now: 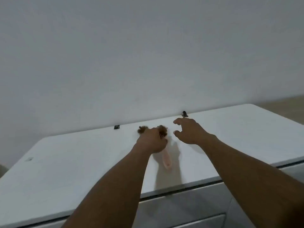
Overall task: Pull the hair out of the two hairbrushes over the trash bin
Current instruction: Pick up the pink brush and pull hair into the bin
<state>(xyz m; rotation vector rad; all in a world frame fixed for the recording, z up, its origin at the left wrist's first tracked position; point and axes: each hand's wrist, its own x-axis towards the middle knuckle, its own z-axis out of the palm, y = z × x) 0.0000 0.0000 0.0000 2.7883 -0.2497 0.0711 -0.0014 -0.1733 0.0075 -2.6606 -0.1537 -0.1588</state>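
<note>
A pink hairbrush (166, 159) lies on the white table (82, 155), its handle pointing toward me. My left hand (152, 139) covers its head, fingers closed over it. Brown hair (162, 128) tufts out past my knuckles. A second clump of brown hair (141, 129) shows just left of that hand; whether it sits on another brush is hidden. My right hand (189, 130) hovers to the right of the brush with fingers curled apart, holding nothing. No trash bin is in view.
The table stands against a plain white wall. Two small dark clips (116, 127) (184, 113) sit on its far edge. A small grey mark (29, 159) lies at the left. White drawer fronts (189, 209) run below the near edge.
</note>
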